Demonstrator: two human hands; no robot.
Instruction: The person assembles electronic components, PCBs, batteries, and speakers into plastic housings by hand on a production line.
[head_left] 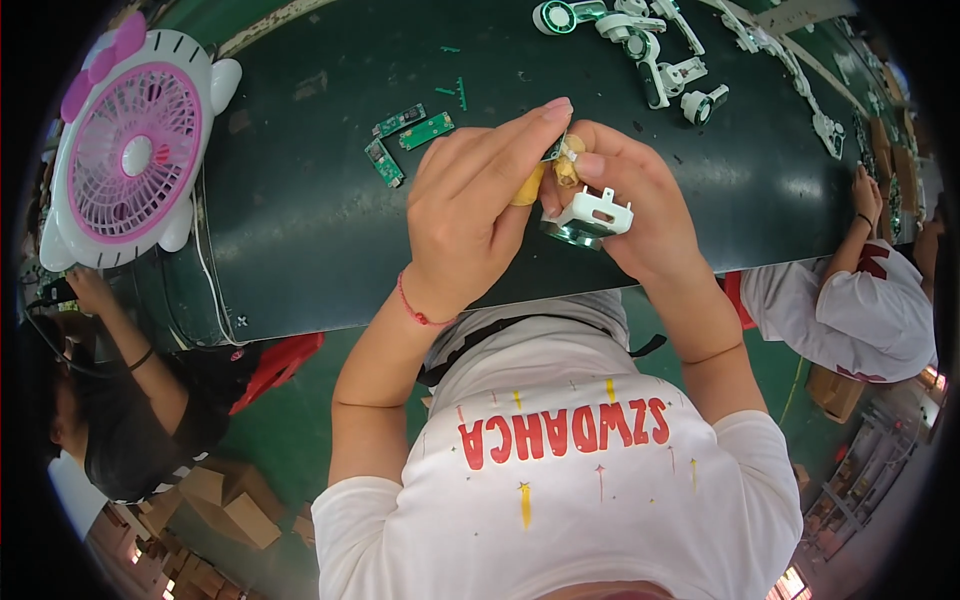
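Note:
My left hand [465, 205] is closed at the near middle of the dark green table, pinching a small dark green circuit board [553, 150], mostly hidden by the fingers. Against it, my right hand [645, 195] holds a white plastic housing [600, 214] with a shiny round end below and slots in its side. Yellow finger covers [529, 188] show on some fingertips, where the two hands meet. Beyond my left hand lie loose green circuit boards: one flat [427, 131], one behind it [399, 121] and one nearer [384, 163].
Thin green strips [461, 94] lie farther back. Several white housings with round ends [655, 75] cluster at the far right, and a row of white parts [790, 65] runs beyond. A pink and white fan [137, 150] stands left. Co-workers sit left [150, 400] and right [880, 310].

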